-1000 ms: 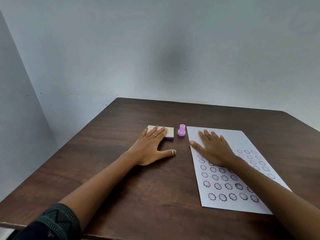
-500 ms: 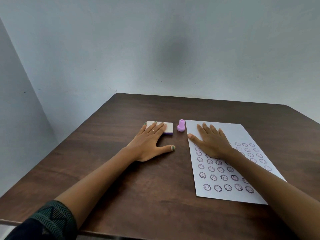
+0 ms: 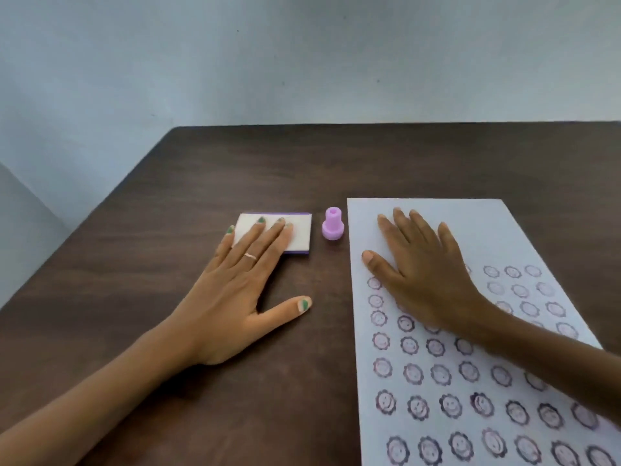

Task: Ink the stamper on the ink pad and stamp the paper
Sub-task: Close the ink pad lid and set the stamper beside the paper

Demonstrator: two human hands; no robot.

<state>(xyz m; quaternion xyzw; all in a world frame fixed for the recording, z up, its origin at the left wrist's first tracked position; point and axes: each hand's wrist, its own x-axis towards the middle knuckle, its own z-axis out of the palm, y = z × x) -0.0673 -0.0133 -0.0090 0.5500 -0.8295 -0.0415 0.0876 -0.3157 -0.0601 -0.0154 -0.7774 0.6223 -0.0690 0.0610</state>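
The one stamper [image 3: 332, 224], pink-purple, stood upright on the bench [image 3: 188, 183] with its narrow handle pointing up and its wider base down, so its long axis ran vertically. It sat untouched in the gap between the ink pad [image 3: 297, 235] and the paper [image 3: 470, 237], near both and touching neither.

We saw a single ink pad to its left, a flat rectangle with a pale top and a purple lower edge, its long side running left to right. Our left hand [image 3: 235, 297] lay flat with straight fingers resting on the pad's top, the thumb spread out on the bench; a thin ring [image 3: 250, 256] showed on one finger.

One sheet of paper lay to the stamper's right, its long side running away from us. Rows of round purple stamp marks [image 3: 418, 407] covered its nearer part, too many and too blurred to count surely. Our right hand [image 3: 426, 277] pressed flat on the sheet, fingers straight and slightly spread, gripping nothing.
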